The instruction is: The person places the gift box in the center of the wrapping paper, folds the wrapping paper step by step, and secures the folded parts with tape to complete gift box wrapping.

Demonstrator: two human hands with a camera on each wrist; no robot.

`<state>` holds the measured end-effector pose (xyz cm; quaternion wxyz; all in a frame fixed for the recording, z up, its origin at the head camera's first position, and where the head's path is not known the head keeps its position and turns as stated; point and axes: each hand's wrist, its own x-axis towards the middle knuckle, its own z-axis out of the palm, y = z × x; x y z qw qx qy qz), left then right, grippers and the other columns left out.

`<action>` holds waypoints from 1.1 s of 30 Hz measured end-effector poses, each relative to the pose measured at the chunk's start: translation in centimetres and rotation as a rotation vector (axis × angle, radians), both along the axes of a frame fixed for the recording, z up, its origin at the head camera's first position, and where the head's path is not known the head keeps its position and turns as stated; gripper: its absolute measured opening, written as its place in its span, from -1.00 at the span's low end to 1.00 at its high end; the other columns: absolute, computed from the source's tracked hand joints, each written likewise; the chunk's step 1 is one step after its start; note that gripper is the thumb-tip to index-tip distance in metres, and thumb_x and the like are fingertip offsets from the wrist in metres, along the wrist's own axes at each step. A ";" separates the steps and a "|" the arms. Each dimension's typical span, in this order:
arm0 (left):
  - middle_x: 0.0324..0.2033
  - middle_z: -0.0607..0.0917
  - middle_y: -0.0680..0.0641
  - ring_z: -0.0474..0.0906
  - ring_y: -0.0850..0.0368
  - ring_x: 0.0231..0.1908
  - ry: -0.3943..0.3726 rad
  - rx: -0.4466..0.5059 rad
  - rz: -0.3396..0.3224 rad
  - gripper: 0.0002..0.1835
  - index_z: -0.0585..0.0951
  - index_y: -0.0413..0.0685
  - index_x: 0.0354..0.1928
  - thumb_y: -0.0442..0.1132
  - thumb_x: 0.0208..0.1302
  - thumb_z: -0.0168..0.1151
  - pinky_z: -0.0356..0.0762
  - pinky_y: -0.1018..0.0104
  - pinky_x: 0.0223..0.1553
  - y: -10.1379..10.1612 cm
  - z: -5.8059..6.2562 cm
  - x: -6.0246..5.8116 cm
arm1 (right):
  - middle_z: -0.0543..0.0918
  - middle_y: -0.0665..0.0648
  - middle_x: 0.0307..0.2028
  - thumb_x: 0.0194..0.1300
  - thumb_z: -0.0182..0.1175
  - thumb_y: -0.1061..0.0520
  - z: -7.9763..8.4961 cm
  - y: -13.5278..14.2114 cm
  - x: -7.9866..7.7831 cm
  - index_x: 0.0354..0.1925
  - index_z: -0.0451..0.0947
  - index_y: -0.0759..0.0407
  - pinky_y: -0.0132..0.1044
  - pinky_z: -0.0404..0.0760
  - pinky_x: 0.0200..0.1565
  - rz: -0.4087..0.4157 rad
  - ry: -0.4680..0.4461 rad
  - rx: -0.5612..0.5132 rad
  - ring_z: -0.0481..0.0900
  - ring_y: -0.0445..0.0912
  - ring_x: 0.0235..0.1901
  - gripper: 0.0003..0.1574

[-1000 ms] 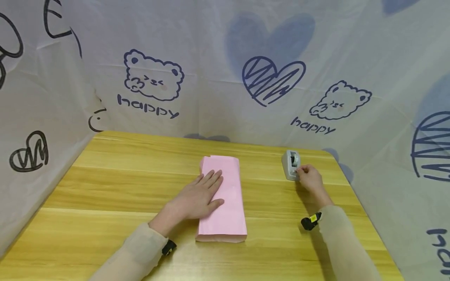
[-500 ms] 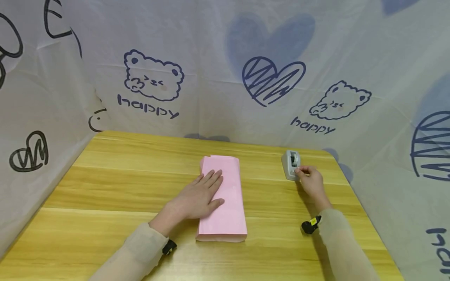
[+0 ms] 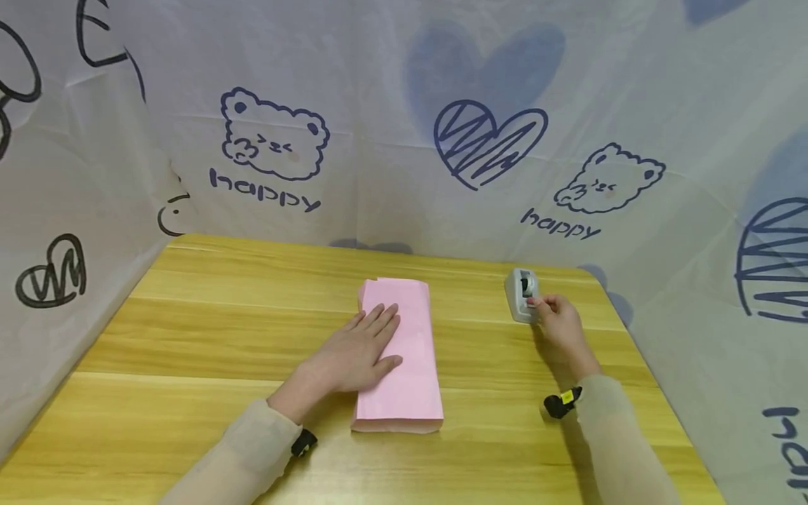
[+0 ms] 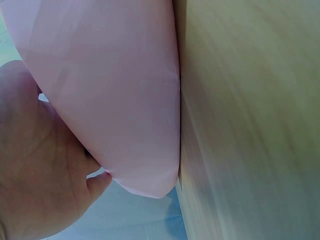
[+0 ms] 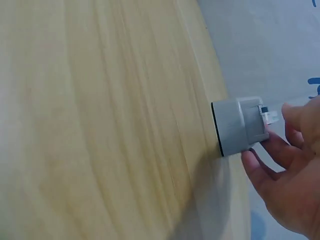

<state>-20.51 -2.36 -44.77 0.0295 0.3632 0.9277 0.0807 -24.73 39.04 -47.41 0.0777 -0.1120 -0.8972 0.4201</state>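
Note:
A long, pink paper-wrapped package (image 3: 413, 351) lies on the wooden table in the head view. My left hand (image 3: 353, 354) rests flat on its left part, fingers spread and thumb pointing right. The left wrist view shows the pink paper (image 4: 115, 90) bulging beside that hand (image 4: 45, 160). At the back right stands a grey tape dispenser (image 3: 519, 308). My right hand (image 3: 562, 326) is at its front end. In the right wrist view, bent fingers (image 5: 257, 167) touch the dispenser (image 5: 235, 125) beside a short clear tape end (image 5: 270, 117), and the thumb stands a little apart from it.
The wooden table (image 3: 208, 337) reaches back to a pale cloth (image 3: 379, 182) printed with bears and hearts. More cloth hangs at the left and right sides. The dispenser stands close to the table's back right corner. Black wrist cameras (image 3: 562, 402) sit at both cuffs.
My right fingertips have shifted slightly at the dispenser's front end. The left hand, the pink package and the dispenser stay in place.

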 end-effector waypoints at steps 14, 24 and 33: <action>0.49 -0.16 -0.06 -0.26 0.01 0.46 0.008 -0.002 -0.003 -0.21 -0.06 -0.07 0.48 0.28 0.41 -0.36 -0.19 0.06 0.43 0.0 -0.1 0.0 | 0.29 0.25 0.34 0.49 -0.12 -0.04 -0.8 0.0 0.8 -0.07 0.30 0.42 -0.07 0.16 0.31 0.062 0.005 -0.308 0.18 0.06 0.32 -0.52; 0.49 -0.17 -0.05 -0.26 0.02 0.46 0.011 -0.011 0.001 -0.21 -0.06 -0.06 0.48 0.29 0.41 -0.37 -0.19 0.06 0.43 0.0 0.0 -0.1 | 0.09 0.22 0.44 0.47 -0.05 0.11 -1.6 0.2 1.3 -0.14 0.28 0.48 -0.06 -0.01 0.41 0.054 0.048 -0.461 0.01 0.07 0.41 -0.64; 0.49 -0.17 -0.05 -0.27 0.02 0.46 0.003 -0.007 -0.002 -0.21 -0.07 -0.07 0.48 0.28 0.41 -0.35 -0.19 0.07 0.43 0.1 0.2 0.0 | 0.05 0.28 0.43 0.43 0.00 0.15 -1.9 0.6 1.4 -0.21 0.36 0.37 -0.12 -0.11 0.43 0.068 0.051 -0.490 -0.09 0.07 0.44 -0.76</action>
